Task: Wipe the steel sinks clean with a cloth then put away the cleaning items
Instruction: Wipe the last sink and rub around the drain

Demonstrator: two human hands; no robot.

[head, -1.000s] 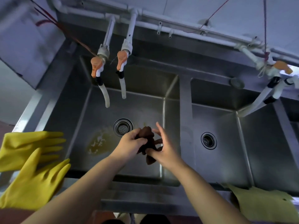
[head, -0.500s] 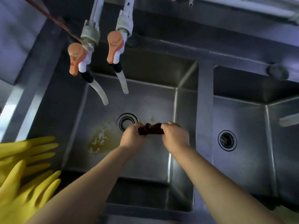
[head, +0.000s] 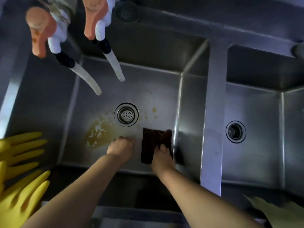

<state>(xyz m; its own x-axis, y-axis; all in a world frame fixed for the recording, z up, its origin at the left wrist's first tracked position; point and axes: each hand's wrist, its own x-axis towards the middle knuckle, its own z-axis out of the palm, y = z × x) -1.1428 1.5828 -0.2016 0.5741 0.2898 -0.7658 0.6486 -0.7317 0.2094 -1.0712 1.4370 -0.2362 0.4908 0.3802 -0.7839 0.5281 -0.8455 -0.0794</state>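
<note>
Right hand (head: 162, 157) grip pinches dark brown cloth (head: 155, 143), hanging folded; left hand (head: 120, 146) curled, holding nothing.

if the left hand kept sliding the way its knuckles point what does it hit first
Likely the drain strainer: the left hand points up the basin floor, just right of the yellowish residue. Depth is hard to judge.

I cannot see the fingers of my right hand (head: 162, 157) under the dark cloth (head: 155, 143). The frame edge cuts the yellow gloves (head: 18, 170) and both taps (head: 54, 30).
</note>
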